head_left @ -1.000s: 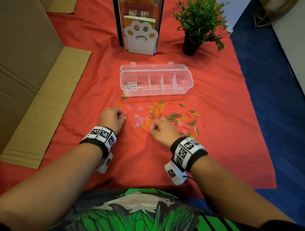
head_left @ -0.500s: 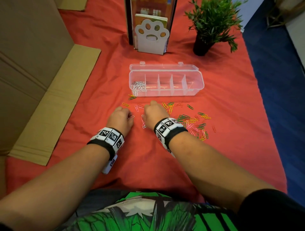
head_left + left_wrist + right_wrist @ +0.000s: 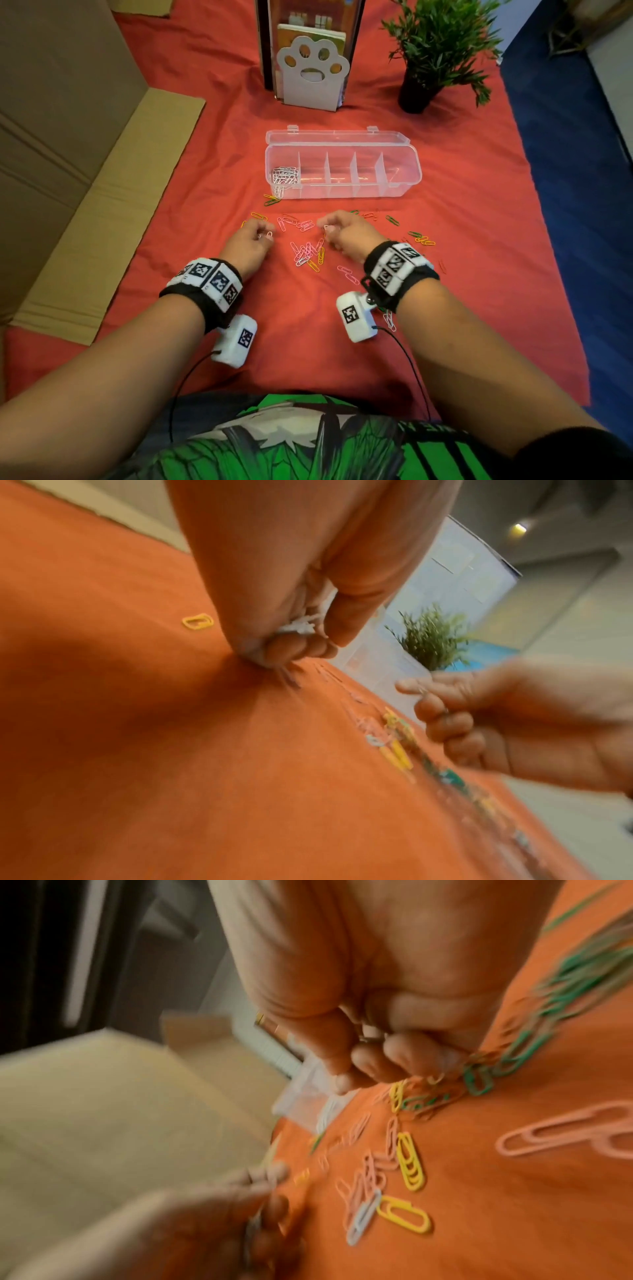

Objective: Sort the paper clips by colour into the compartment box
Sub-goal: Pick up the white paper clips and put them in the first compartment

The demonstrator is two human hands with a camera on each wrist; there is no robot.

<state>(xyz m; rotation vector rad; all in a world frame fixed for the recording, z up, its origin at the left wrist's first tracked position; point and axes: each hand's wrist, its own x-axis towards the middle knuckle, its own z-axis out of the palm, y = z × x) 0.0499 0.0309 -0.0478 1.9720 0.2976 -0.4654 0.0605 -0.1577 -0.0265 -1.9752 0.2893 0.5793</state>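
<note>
The clear compartment box (image 3: pixel 404 178) lies open on the red cloth, with white clips (image 3: pixel 284 176) in its leftmost compartment. Loose pink, yellow and green paper clips (image 3: pixel 306 253) are scattered in front of it. My left hand (image 3: pixel 265 234) rests on the cloth with its fingers curled round a small bunch of white clips (image 3: pixel 301 626). My right hand (image 3: pixel 327 229) hovers a hand's width to the right and pinches a white clip (image 3: pixel 329 226) between thumb and forefinger. The pink cluster lies between the two hands.
A paw-shaped bookend (image 3: pixel 313 75) and a potted plant (image 3: pixel 435 51) stand behind the box. Flattened cardboard (image 3: pixel 102 205) lies on the left. More green and yellow clips (image 3: pixel 423 238) lie right of my right hand. The cloth's right edge drops to blue floor (image 3: pixel 582 205).
My right hand left the clip pile on the right, swept in close to the left hand, and now sits slightly apart holding a white clip. The left hand stayed put.
</note>
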